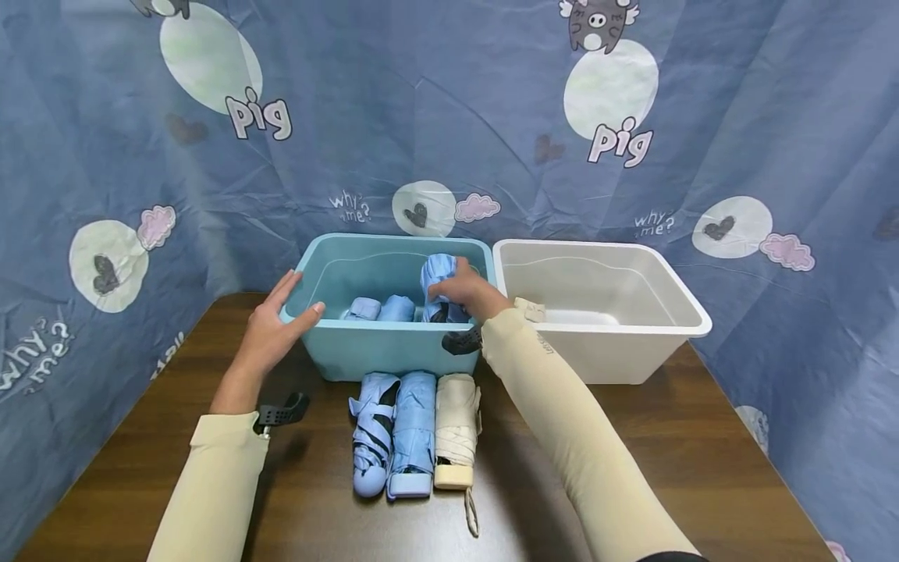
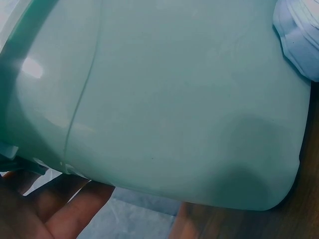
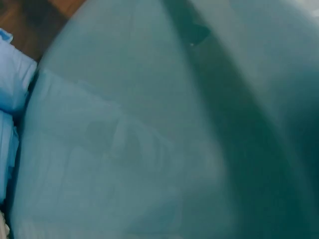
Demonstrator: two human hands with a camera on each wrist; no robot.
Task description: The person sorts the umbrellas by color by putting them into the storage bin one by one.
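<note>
In the head view a teal bin (image 1: 393, 351) stands on the table with blue folded umbrellas (image 1: 397, 309) inside. My right hand (image 1: 467, 289) reaches over its front rim and grips a blue folded umbrella (image 1: 437, 269) at the bin's right end. My left hand (image 1: 270, 324) is at the bin's left end, thumb toward the front rim, fingers along the outside. The left wrist view shows its fingers (image 2: 82, 209) beside the bin wall (image 2: 174, 99). The right wrist view shows mostly teal wall (image 3: 109, 129); the right hand is hidden there.
In front of the bin lie two blue folded umbrellas (image 1: 412, 425) and a beige folded umbrella (image 1: 456, 421) with a wrist loop. A white bin (image 1: 597, 359) stands to the right, with a beige item (image 1: 530, 310) inside. A blue patterned cloth (image 1: 421, 117) hangs behind the wooden table (image 1: 316, 515).
</note>
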